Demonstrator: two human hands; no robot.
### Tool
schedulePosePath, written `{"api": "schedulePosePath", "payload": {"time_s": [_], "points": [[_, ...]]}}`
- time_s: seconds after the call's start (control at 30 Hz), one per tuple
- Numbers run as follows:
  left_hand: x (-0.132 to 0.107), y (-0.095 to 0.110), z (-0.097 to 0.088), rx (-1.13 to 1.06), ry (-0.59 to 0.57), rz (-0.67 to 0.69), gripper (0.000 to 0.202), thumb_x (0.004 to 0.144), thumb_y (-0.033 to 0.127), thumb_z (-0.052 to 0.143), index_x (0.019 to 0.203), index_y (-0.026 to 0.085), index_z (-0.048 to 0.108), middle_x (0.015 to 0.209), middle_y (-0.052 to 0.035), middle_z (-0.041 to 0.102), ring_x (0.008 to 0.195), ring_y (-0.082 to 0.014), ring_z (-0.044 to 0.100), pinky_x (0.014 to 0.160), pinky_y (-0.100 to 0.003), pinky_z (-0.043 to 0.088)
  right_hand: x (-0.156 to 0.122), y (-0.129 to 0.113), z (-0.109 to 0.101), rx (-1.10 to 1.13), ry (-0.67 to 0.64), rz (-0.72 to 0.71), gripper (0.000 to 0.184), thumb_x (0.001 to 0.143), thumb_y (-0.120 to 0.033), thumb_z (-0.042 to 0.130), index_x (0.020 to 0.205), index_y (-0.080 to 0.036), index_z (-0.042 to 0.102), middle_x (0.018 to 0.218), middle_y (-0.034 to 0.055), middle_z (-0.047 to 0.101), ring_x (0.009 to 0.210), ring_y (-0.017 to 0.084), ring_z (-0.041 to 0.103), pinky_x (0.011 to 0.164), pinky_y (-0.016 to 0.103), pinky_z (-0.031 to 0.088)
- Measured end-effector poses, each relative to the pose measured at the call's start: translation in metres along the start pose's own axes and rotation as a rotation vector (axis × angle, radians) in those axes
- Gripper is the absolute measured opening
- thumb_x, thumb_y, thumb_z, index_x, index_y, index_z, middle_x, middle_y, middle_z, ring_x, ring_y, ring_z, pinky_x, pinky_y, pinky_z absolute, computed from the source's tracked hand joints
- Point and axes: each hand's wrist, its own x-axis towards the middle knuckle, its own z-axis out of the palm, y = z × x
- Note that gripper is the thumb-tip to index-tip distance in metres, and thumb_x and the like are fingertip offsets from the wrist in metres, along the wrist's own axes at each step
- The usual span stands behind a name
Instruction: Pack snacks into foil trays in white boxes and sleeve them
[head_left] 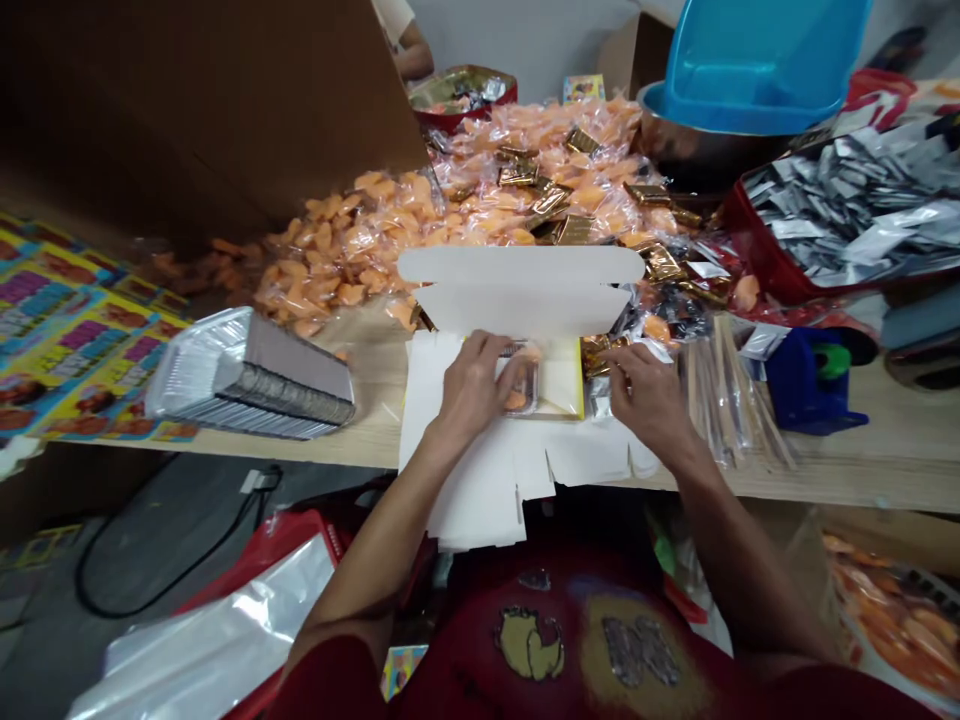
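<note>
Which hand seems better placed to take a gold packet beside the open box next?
Probably the right hand: it is at the gold packets beside the open box, while the left hand reaches over the box.

A large brown cardboard panel rises at the far left, above yellow-and-blue printed cartons. Beside these, a stack of foil trays lies on its side on the pale wooden table. On the right are thin wooden sticks, a blue tape dispenser with a green core, and a red bin heaped with silver sachets. Behind that bin is a blue tub. Another person's arm shows near a red container at the back. A black cable curves across the grey floor.
</note>
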Motion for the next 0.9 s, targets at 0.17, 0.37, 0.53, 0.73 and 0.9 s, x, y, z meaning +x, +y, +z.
{"api": "schedulePosePath", "payload": {"time_s": [0.17,0.37,0.53,0.73,0.9], "points": [[0.029,0.003,0.015,0.069,-0.223,0.046,0.033,0.094,0.008,0.056,0.125,0.015,0.063,0.110,-0.0128,0.074,0.100,-0.0289,0.069,0.088,-0.042,0.055,0.006,0.007,0.005,-0.023,-0.014,0.022,0.031,0.099,-0.020,0.046,0.108,-0.018,0.076,0.104,0.0116,0.074,0.095,0.024,0.070,0.086,0.037,0.056],[0.021,-0.034,0.003,-0.076,-0.255,0.317,0.037,0.097,0.009,0.044,0.120,0.020,0.071,0.129,-0.0109,0.072,0.120,-0.0270,0.068,0.102,-0.046,0.058,0.008,0.067,-0.046,-0.260,0.082,0.291,0.035,0.095,-0.018,0.045,0.108,-0.015,0.077,0.106,0.0144,0.078,0.096,0.028,0.073,0.087,0.040,0.056],[-0.003,-0.052,-0.003,-0.175,-0.254,0.426,0.038,0.107,0.026,0.043,0.137,0.023,0.066,0.154,-0.0120,0.059,0.141,-0.0271,0.059,0.114,-0.049,0.053,0.027,0.080,-0.049,-0.389,-0.253,0.313,0.038,0.094,-0.012,0.045,0.120,-0.014,0.072,0.113,0.0169,0.078,0.104,0.031,0.073,0.092,0.039,0.052],[-0.027,-0.028,0.020,0.098,-0.370,0.217,0.047,0.110,0.044,0.040,0.141,0.015,0.060,0.163,-0.0212,0.047,0.157,-0.0418,0.036,0.119,-0.064,0.041,0.052,0.083,-0.025,-0.505,-0.454,0.464,0.039,0.096,-0.021,0.052,0.133,-0.011,0.059,0.109,0.0238,0.075,0.095,0.035,0.072,0.081,0.041,0.049],[-0.045,-0.027,-0.004,-0.063,0.000,0.142,0.035,0.110,0.031,0.040,0.131,0.018,0.065,0.152,-0.0172,0.058,0.145,-0.0290,0.053,0.115,-0.050,0.047,0.042,0.111,-0.028,-0.287,-0.219,0.453,0.038,0.093,-0.023,0.054,0.129,-0.018,0.061,0.102,0.0154,0.074,0.089,0.029,0.068,0.077,0.037,0.049]]}}
